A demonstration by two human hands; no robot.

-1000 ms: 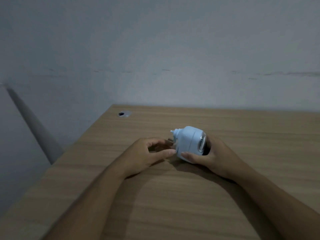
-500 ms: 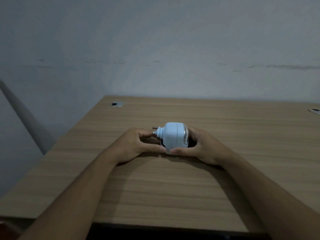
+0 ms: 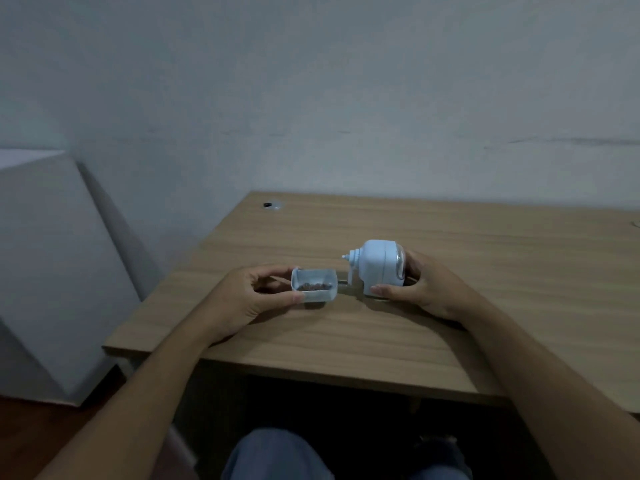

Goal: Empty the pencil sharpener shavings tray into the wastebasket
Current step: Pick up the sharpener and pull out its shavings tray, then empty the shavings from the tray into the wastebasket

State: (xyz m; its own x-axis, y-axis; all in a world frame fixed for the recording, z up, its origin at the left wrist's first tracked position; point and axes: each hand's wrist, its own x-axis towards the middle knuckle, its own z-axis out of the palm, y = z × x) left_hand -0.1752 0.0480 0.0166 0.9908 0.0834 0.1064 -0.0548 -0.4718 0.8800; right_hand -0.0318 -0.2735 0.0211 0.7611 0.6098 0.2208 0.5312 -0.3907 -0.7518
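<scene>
Head view: my left hand [image 3: 249,299] has its grip pinched on the shavings tray [image 3: 314,285], just left of the sharpener [image 3: 379,268]; my right hand [image 3: 424,289] clasps the sharpener on the worktop [image 3: 485,258].

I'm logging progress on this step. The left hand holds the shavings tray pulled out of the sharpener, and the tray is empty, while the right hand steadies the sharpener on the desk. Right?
Not quite: the shavings tray is not empty. The head view shows brown shavings in it. The rest stands: the left hand holds it, the right hand steadies the sharpener on the desk.
</scene>
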